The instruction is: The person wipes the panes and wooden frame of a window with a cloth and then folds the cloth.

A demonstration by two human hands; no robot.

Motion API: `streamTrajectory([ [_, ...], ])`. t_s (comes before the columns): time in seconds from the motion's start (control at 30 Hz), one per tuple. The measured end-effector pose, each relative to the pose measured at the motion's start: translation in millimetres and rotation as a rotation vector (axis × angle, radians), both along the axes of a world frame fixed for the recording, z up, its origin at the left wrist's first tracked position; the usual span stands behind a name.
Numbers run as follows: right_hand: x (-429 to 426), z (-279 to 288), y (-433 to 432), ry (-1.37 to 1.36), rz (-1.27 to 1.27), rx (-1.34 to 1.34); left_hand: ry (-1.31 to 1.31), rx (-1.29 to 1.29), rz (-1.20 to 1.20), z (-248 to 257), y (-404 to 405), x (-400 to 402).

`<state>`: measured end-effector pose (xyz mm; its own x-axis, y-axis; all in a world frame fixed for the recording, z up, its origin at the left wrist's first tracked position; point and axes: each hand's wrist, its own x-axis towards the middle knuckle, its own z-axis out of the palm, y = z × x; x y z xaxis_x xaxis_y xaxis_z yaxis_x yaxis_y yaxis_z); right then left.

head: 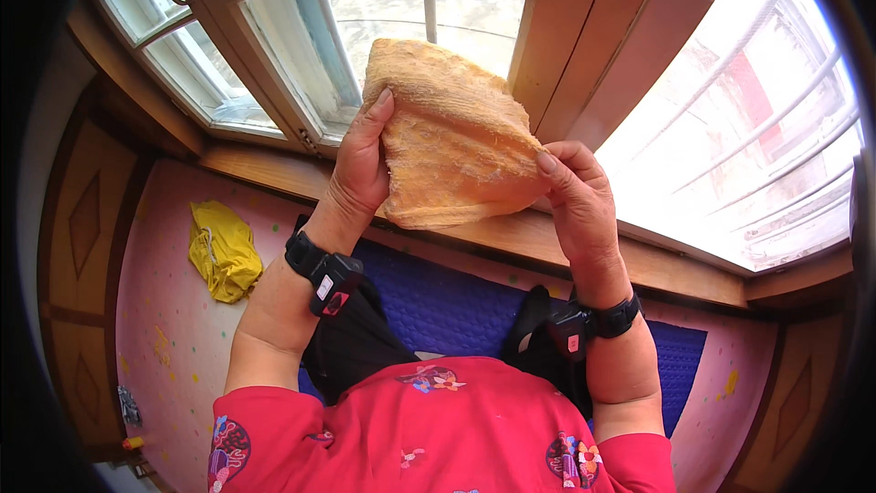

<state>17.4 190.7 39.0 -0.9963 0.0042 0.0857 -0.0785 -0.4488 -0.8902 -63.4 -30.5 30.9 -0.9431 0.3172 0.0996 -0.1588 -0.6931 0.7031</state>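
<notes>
A worn orange cloth (458, 144), rough on its surface and apparently folded into a pad, is held up in front of the window. My left hand (364, 157) grips its left edge, thumb on the near face. At the lower right corner, my right hand (580, 195) pinches the cloth between thumb and fingers. The fingers behind the cloth are hidden. A black strap with a small device (328, 281) is around my left wrist, and a similar device (578, 332) is on my right.
Beyond the cloth stands a wood-framed glass window (428, 14); a bright barred opening (753, 116) is at right. A wooden sill (671, 267) runs below. A yellow bag (222, 250) lies on the pink spotted surface (185, 342), left of a blue quilted mat (438, 301) under my legs.
</notes>
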Motion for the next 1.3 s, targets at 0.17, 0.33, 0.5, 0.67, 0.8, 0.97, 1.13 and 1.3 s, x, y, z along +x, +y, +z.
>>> streamTrajectory([
  [0.17,0.8,0.8,1.7,-0.068,0.133,0.013,-0.134,0.098,-0.151,3.5,-2.4,4.2],
  [0.33,2.2,5.7,-12.7,-0.194,0.293,-0.260,-0.157,0.084,-0.170,11.9,2.4,16.2],
  [0.5,-4.4,-1.5,-15.3,-0.179,0.069,-0.191,-0.153,0.092,-0.210,7.7,1.8,17.6],
  [0.67,-3.6,-5.3,-9.4,-0.050,-0.030,-0.086,-0.124,0.066,-0.184,2.9,2.0,11.7],
  [0.8,-4.5,-3.4,-9.8,-0.006,-0.165,-0.004,-0.008,0.069,-0.130,4.7,4.8,11.4],
  [0.97,-5.4,-7.1,-0.8,0.000,-0.170,0.008,-0.013,0.079,-0.124,6.8,5.5,10.5],
  [1.13,-4.6,-6.1,1.8,-0.066,0.041,-0.138,0.029,0.062,-0.122,7.8,-0.5,11.3],
  [1.3,3.6,10.6,-13.0,-0.072,0.169,-0.183,-0.015,0.028,-0.144,2.9,-5.9,10.5],
])
